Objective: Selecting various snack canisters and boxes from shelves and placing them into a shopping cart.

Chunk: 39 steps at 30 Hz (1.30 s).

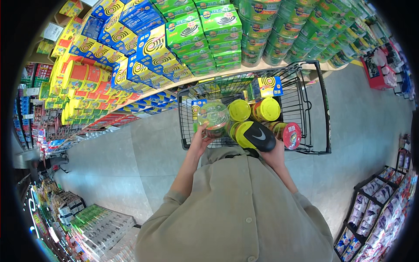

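At the left end of the black wire shopping cart [328,131], my left hand [200,142] grips the side of a round tub [214,115] with a clear, greenish lid. Next to it in the cart are yellow-lidded tubs [239,110], one of them a yellow-lidded tub [268,109] at the right. A tub with a red-pink lid [291,135] lies by the near right side. My right hand [275,157] is close to that tub. A black rounded thing with a white curved mark [262,136] covers its fingers, so its grip is hidden.
A blue-and-yellow box [270,86] sits in the cart's far part. Beyond the cart, a shelf holds stacked green boxes [185,32], blue-and-yellow boxes [152,43] and green tubs [260,13]. Grey floor [113,161] runs around the cart. A black rack with packages [371,198] stands at lower right.
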### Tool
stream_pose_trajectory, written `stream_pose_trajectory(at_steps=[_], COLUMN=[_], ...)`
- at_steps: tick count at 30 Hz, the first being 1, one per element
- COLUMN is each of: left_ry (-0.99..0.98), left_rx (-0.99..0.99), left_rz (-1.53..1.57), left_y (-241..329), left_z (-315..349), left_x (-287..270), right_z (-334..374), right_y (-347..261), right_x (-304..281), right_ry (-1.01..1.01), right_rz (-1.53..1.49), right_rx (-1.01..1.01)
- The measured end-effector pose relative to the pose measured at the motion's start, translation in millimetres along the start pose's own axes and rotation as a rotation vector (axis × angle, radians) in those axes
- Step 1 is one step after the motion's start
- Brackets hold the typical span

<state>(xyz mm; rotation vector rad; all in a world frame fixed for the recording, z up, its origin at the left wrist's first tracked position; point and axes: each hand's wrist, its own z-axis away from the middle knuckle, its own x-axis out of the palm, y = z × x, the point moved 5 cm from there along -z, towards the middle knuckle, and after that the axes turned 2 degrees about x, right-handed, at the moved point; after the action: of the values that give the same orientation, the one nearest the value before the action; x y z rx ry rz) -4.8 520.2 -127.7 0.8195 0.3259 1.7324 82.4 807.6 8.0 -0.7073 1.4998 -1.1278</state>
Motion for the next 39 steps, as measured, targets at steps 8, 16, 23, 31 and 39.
stream_pose_trajectory(at_steps=[8, 16, 23, 31, 39], left_ry=[-0.108, 0.124, 0.123, -0.055, -0.164], left_rx=[-0.023, -0.114, -0.002, -0.095, -0.105], left_rz=[-0.032, 0.006, 0.055, -0.095, -0.276], left_y=[-8.2, -11.5, -14.2, -44.4, -42.3], left_z=[-42.0, -96.2, -124.1, -152.8, -143.7], left_x=[10.7, -18.8, -16.7, 18.2, 60.9], right_z=[15.9, 32.9, 45.4, 64.3, 84.4], right_y=[12.3, 20.6, 23.4, 23.5, 29.8], right_x=[-19.0, -26.3, -26.5, -26.2, -27.8], right_ry=[0.164, 0.17, 0.194, 0.211, 0.266], right_rz=[0.071, 0.122, 0.149, 0.18, 0.205], right_rx=[0.174, 0.279, 0.362, 0.433, 0.457])
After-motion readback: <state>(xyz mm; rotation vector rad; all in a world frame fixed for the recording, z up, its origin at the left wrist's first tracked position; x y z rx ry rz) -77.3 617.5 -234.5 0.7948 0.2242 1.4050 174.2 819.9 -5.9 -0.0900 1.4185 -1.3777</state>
